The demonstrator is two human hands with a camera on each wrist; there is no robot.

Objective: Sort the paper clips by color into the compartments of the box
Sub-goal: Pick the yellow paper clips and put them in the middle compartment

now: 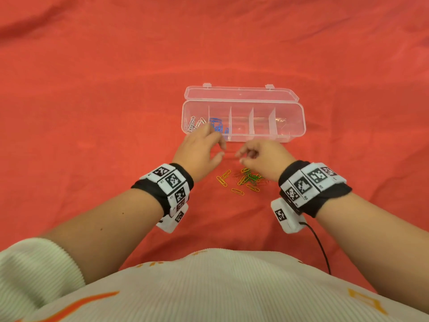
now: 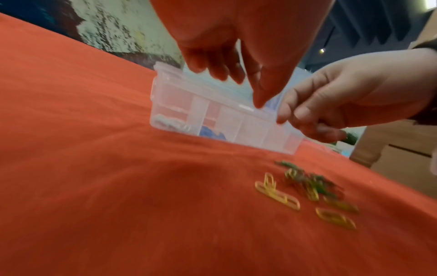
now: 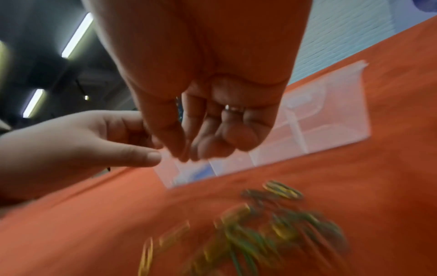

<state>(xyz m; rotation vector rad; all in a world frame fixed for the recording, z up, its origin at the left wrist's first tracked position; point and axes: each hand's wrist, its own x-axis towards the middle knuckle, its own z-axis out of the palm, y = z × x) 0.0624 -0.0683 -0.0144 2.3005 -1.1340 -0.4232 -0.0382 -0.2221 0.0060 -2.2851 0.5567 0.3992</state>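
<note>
Red cloth (image 1: 92, 89) spread flat, cream ribbed sweater (image 1: 209, 287), black cable (image 1: 321, 247), ceiling strip lights (image 3: 76, 35)

Box (image 1: 243, 135): clear, glossy, smooth plastic, as are its open lid (image 1: 241, 95) and dividers. Paper clips (image 1: 246, 180): thin wire with smooth coloured coating, yellow, green, red; those in the box blue (image 1: 217, 125) and white (image 1: 193, 123). Cloth (image 1: 92, 101): matt red fabric, softly wrinkled. Wristbands (image 1: 167, 184): black fabric.

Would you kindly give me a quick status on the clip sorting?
Left hand open at box front, right hand loosely curled, nothing visibly held. White clips and blue clips binned; yellow, green, red pile waits on cloth. Nothing blocking.
</note>
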